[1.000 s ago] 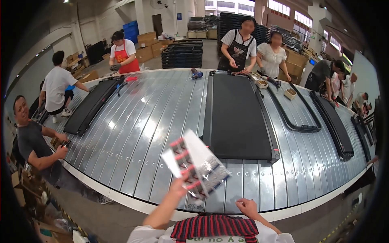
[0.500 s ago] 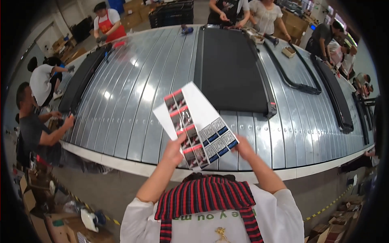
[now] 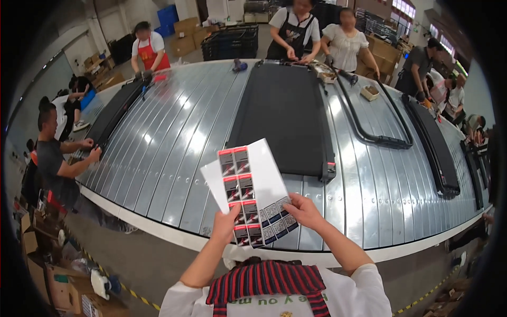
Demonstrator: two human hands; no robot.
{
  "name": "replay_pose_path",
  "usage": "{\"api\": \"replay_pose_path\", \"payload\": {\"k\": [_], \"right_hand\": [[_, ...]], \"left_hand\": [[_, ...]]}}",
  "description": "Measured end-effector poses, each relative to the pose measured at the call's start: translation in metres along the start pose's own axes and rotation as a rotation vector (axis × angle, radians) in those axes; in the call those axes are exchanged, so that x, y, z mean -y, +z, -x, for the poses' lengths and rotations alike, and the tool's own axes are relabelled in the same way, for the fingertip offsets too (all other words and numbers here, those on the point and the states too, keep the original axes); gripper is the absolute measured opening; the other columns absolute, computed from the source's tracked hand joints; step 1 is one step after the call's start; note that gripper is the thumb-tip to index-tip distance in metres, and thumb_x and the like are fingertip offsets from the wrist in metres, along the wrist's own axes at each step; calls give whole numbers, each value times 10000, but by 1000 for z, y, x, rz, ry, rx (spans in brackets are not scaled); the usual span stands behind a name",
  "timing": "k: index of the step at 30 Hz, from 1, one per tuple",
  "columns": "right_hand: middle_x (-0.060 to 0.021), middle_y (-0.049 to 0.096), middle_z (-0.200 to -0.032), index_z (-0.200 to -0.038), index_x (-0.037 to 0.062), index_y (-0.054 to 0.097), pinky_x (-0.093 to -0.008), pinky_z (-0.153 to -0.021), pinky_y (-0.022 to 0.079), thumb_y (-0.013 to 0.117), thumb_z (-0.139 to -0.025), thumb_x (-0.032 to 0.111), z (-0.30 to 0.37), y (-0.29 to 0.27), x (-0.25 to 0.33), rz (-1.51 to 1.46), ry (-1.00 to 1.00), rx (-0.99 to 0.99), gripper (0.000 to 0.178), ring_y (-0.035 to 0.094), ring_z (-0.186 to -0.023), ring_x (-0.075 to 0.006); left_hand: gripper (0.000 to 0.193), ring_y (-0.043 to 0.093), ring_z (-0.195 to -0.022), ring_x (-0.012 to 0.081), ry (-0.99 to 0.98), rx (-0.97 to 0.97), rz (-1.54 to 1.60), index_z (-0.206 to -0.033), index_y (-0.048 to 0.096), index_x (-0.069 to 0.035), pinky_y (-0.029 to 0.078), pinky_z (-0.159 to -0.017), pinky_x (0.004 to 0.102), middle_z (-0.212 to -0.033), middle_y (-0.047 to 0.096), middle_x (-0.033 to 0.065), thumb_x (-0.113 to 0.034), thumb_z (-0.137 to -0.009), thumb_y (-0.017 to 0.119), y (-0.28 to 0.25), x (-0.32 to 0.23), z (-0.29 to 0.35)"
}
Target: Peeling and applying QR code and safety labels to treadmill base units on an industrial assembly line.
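A ribbed metal desk (image 3: 174, 142) carries a long black treadmill deck (image 3: 288, 116); over its near edge hangs a white label sheet (image 3: 252, 191), long axis slanting away leftward, left hand (image 3: 226, 224) pinching its lower edge, right hand (image 3: 303, 210) gripping its lower right corner, equally near

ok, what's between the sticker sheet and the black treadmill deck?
In the head view, only bare ribbed metal conveyor surface separates the sticker sheet, held by both hands, from the black treadmill deck; the sheet's top corner visually overlaps the deck's edge.
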State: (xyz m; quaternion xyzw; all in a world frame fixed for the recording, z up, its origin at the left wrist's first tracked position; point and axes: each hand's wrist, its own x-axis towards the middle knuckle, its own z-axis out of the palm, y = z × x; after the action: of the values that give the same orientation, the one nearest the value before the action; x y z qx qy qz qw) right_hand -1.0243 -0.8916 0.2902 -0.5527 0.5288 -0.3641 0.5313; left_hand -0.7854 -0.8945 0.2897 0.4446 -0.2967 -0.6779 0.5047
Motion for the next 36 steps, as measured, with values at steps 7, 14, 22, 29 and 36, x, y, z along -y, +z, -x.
{"api": "replay_pose_path", "payload": {"k": [7, 14, 22, 29, 36], "right_hand": [[-115, 572, -771, -1248, 79, 311, -361, -614, 448, 592, -717, 116, 3, 3, 242, 695, -1028, -111, 602, 560, -686, -286], [-127, 566, -680, -1005, -4, 505, -305, -527, 431, 581, -736, 184, -26, -28, 205, 383, -770, -149, 336, 563, -584, -193], [-34, 587, -823, -951, -11, 521, -218, -640, 450, 593, -780, 111, -63, 28, 91, -218, -211, -57, 222, 540, -725, -70], [-22, 595, -784, -881, -7, 546, -220, -617, 466, 584, -771, 58, -48, 3, 114, -65, -172, 94, 133, 551, -689, -59], [-18, 592, -781, -893, 1, 547, -215, -598, 456, 579, -785, 88, -44, 5, 104, 33, -125, 97, 142, 537, -670, -50]], "left_hand": [[288, 562, -864, 172, -27, 11, 47, -1071, 489, 2, 467, -751, 324, -993, 569, 79, -137, -824, 537, 28, 16, -20], [264, 548, -876, 151, 50, 100, 92, -1051, 509, 7, 443, -778, 291, -990, 570, 69, -125, -824, 535, 54, 1, -26], [262, 523, -773, 106, 112, 138, -83, -992, 550, 30, 430, -688, 250, -905, 573, 39, -163, -816, 557, 48, 10, -12], [385, 525, -828, 127, 128, -85, 58, -1019, 533, 32, 426, -749, 276, -929, 572, 71, -223, -752, 645, 34, -59, -39], [430, 529, -884, 154, 269, 176, -23, -1072, 484, 28, 428, -780, 290, -995, 552, 85, -137, -715, 656, 31, -83, -55]]}}
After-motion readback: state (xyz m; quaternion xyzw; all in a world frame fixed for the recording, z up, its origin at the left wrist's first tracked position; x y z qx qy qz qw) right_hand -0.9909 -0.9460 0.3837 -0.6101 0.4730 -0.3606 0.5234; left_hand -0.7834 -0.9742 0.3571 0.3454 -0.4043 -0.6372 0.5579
